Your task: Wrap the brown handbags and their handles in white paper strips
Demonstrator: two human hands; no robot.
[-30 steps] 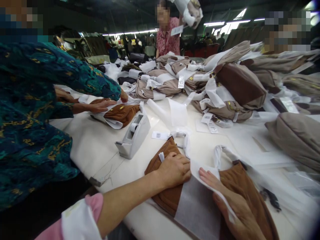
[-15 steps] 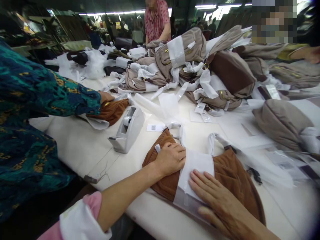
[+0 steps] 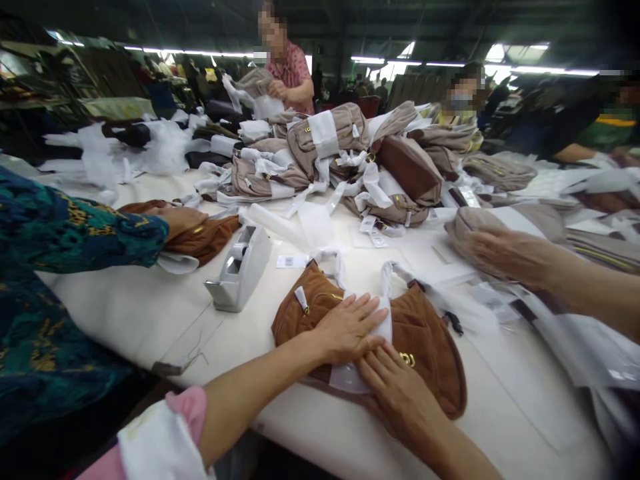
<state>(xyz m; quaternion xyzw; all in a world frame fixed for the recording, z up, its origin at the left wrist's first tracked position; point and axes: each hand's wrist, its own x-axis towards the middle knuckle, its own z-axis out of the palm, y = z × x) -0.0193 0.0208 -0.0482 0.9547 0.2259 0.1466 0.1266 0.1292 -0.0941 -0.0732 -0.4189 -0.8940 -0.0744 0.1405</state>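
A brown handbag lies flat on the white table in front of me. A band of white wrapping paper crosses its middle, and white wrap covers its handle. My left hand rests on the band with fingers stretched out. Just below it, my right hand lies flat on the lower part of the band, its fingertips by the left hand. A gold emblem shows to the right of my hands. A white tag lies beyond the bag's left end.
A grey tape dispenser stands left of the bag. Farther left, a co-worker's hand touches another brown bag. Taupe bags are heaped at the back. At right, another person's hand is on a taupe bag.
My left hand has shifted right from the brown fabric onto the paper band, its fingers now spread. My right hand sits lower on the band. Another person's arm has come in at right.
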